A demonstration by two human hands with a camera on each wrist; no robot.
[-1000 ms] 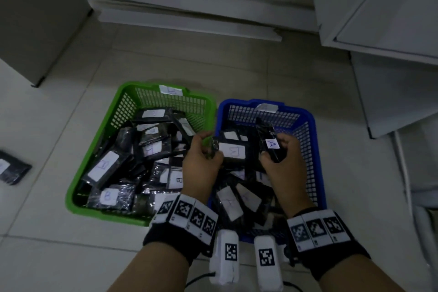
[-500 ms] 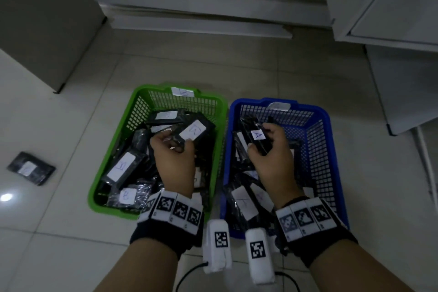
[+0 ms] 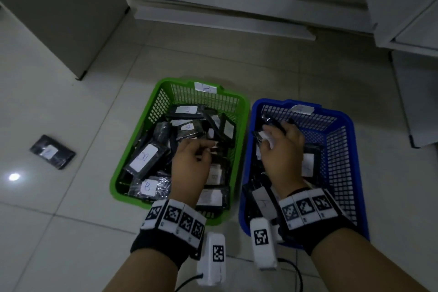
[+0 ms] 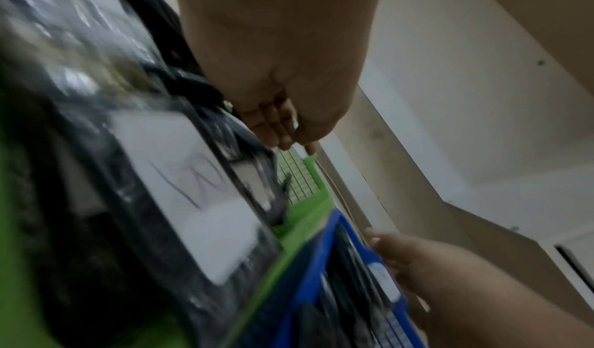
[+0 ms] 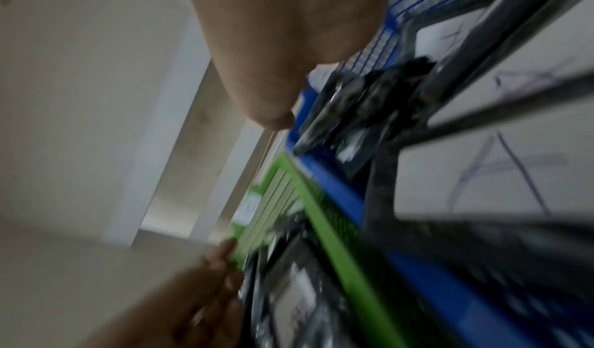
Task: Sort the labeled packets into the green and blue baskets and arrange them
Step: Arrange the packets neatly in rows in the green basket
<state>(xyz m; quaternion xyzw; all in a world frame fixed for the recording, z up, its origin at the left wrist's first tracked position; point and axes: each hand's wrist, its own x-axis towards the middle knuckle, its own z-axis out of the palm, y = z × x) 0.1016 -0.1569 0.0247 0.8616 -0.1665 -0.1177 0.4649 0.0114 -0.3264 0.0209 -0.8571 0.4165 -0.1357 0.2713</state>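
Observation:
The green basket (image 3: 161,106), tagged B, holds several black packets with white labels, such as one marked B (image 3: 144,159). My left hand (image 3: 208,147) hovers over its middle with fingers loosely stretched and nothing in them; the left wrist view shows those fingers (image 4: 276,129) pointing into the basket. Beside it on the right, the blue basket (image 3: 341,161) holds packets marked A (image 5: 501,175). My right hand (image 3: 270,137) grips a black packet (image 3: 272,121) near the basket's far left corner, covering most of its white label.
One loose black packet (image 3: 52,152) lies on the white tiled floor to the left of the baskets. A grey cabinet (image 3: 59,7) stands at the far left, and white cabinets (image 3: 403,7) stand at the far right. A low white ledge (image 3: 225,19) runs behind the baskets.
My left hand carried a B packet from the blue basket into the green one and let it go. My right hand moved its A packet towards the blue basket's far end.

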